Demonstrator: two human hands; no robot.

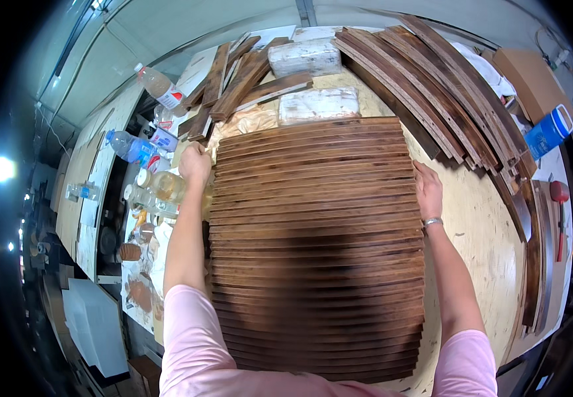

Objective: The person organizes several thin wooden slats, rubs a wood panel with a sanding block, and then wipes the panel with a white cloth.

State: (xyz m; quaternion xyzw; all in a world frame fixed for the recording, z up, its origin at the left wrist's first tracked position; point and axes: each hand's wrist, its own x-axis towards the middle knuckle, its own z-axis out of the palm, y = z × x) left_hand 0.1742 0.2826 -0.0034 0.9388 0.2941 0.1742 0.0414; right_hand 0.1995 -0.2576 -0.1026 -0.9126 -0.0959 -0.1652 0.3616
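Note:
A wide row of dark brown wooden slats (pixel 313 198) lies in front of me, the strips side by side and crosswise. My left hand (pixel 196 163) is closed beside its far left corner, near a crumpled tan cloth (pixel 243 124). What its fingers hold, if anything, is hidden. At the right ends of the slats, my right hand (pixel 428 190) rests with its fingers laid along the edge, and it grips nothing that I can see. Two white-wrapped blocks (pixel 319 106) sit just beyond the slats.
Long dark boards (pixel 432 86) are stacked at the far right, with more wooden pieces (pixel 233 79) at the far left. Bottles and jars (pixel 161 185) crowd the left side. A blue jug (pixel 549 132) and a red-handled tool (pixel 559 198) are on the right.

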